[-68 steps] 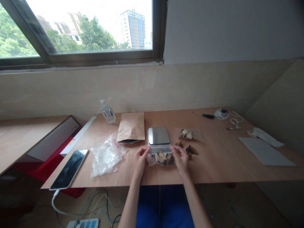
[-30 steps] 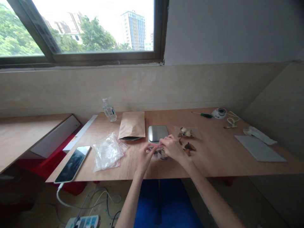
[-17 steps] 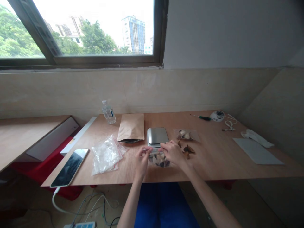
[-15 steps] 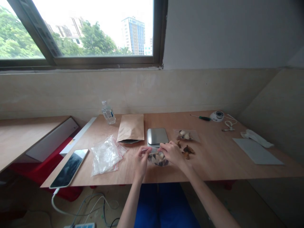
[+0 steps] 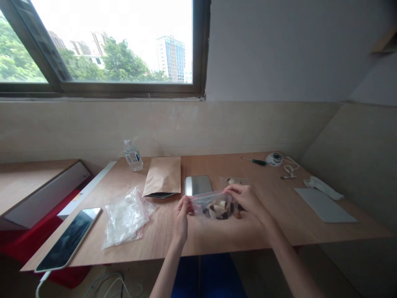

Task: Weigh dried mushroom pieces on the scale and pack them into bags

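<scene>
A clear zip-lock bag (image 5: 201,203) with several pale and dark pieces, like dried mushrooms, is stretched between my hands over the table's front part. My left hand (image 5: 182,209) pinches its left top corner. At the right end of the zip strip, my right hand (image 5: 245,198) grips the bag with fingers closed. Just behind it lies a silver digital scale (image 5: 198,184), its front partly hidden by the bag. A second filled clear bag (image 5: 235,181) shows behind my right hand, partly covered. Loose brown pieces (image 5: 237,214) lie by the bag's right side, mostly hidden.
Left of my hands are a pile of clear zip bags (image 5: 125,217), a phone (image 5: 70,238) on a cable, a kraft pouch (image 5: 164,176) and a water bottle (image 5: 133,156). Rightward lie a screwdriver (image 5: 258,162), a white dome camera (image 5: 274,159) and a grey-white sheet (image 5: 325,205).
My hands have moved apart, pulling the bag's top edge straight and wide. My right hand has gone right along the zip strip. The whole view has shifted slightly.
</scene>
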A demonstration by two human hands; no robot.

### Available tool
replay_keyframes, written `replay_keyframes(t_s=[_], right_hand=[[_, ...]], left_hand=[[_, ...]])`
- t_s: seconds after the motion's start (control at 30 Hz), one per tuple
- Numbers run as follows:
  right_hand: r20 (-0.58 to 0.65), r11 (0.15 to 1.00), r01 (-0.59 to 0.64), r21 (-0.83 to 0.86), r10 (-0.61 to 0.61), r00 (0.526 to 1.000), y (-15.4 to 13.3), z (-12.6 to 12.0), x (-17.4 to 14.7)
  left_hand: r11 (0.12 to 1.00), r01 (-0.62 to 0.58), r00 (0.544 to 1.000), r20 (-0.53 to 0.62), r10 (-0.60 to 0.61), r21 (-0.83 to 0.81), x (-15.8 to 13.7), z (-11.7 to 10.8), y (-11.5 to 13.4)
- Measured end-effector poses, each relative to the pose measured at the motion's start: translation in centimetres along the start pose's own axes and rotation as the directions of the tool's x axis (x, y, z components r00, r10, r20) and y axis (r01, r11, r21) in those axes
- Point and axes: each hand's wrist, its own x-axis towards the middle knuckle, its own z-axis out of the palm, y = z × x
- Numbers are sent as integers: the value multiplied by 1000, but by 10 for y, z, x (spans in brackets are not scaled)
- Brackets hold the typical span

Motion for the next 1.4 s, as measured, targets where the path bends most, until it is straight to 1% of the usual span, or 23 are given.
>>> replay_keyframes(t_s=[0.07, 0.17, 0.23, 0.27, 0.3, 0.37, 0.43, 0.47, 0.5, 0.53, 0.63, 0.7, 0.8, 0.9, 0.97, 1.03, 1.07, 1.13, 1.17, 1.2, 1.27, 1.33, 1.4], right_hand=[[-47, 998, -65, 7, 65, 997, 13, -31, 9], [-98, 990, -131, -57, 125, 987, 42, -73, 28], [-81, 979, -153, -132, 143, 986, 65, -88, 39], [-80, 970, -158, -183, 146, 986, 76, -91, 42], [-112, 953, -157, -257, 132, 985, 86, -90, 43], [-255, 881, -169, -442, 58, 965, 101, -78, 38], [-399, 775, -211, -595, -58, 915, 111, -57, 26], [-430, 738, -226, -636, -95, 898, 114, -45, 18], [-425, 720, -223, -657, -110, 899, 117, -33, 9], [-397, 716, -208, -667, -105, 912, 120, -21, 2], [-331, 728, -214, -652, -19, 944, 131, 7, -7], [-333, 724, -261, -638, 47, 942, 139, 16, 0], [-327, 717, -298, -630, 104, 939, 143, 20, 26], [-335, 722, -291, -627, 87, 938, 131, 20, 47], [-302, 758, -209, -618, 16, 953, 118, 22, 46], [-134, 821, -32, -570, -55, 989, 105, 25, 32], [-8, 852, 61, -521, -76, 997, 101, 27, 22], [145, 889, 123, -441, -65, 987, 96, 30, 0], [169, 901, 114, -418, -46, 984, 95, 31, -9], [164, 911, 90, -402, -25, 986, 96, 32, -15], [142, 930, 48, -365, 4, 990, 97, 32, -20], [124, 943, 33, -330, 9, 992, 98, 32, -13], [107, 948, 43, -316, -10, 994, 95, 32, 2]], left_hand=[[999, -2, 1000, 19, 1, 36, 0, -2, 4], [983, -70, 998, 16, 68, 173, -2, -7, 7], [967, -81, 996, 46, 72, 243, -5, -8, 5], [962, -76, 996, 64, 61, 263, -6, -9, 3], [959, -70, 996, 78, 50, 275, -8, -9, 0], [955, -57, 995, 97, 30, 291, -11, -10, -6], [951, -47, 994, 104, 16, 305, -13, -12, -11], [949, -41, 995, 101, 10, 313, -14, -14, -13], [946, -36, 996, 94, 6, 322, -15, -17, -14], [943, -31, 996, 86, 3, 331, -15, -20, -15], [928, -30, 998, 57, 9, 371, -17, -28, -13], [911, -38, 999, 41, 24, 410, -18, -32, -10], [864, -74, 997, 14, 77, 497, -20, -37, -6], [786, -101, 988, -33, 153, 609, -20, -46, 0], [734, -113, 970, -85, 227, 670, -16, -56, 5], [665, -158, 927, -122, 355, 730, -6, -69, 10], [611, -189, 894, -123, 431, 769, 1, -76, 12], [446, -232, 826, -67, 560, 864, 19, -89, 18], [357, -227, 809, -28, 587, 906, 28, -95, 21], [280, -211, 805, 5, 593, 937, 37, -100, 24], [169, -178, 831, 56, 553, 969, 53, -108, 29], [107, -173, 860, 97, 501, 979, 63, -114, 33], [77, -186, 872, 129, 473, 979, 68, -119, 35]])
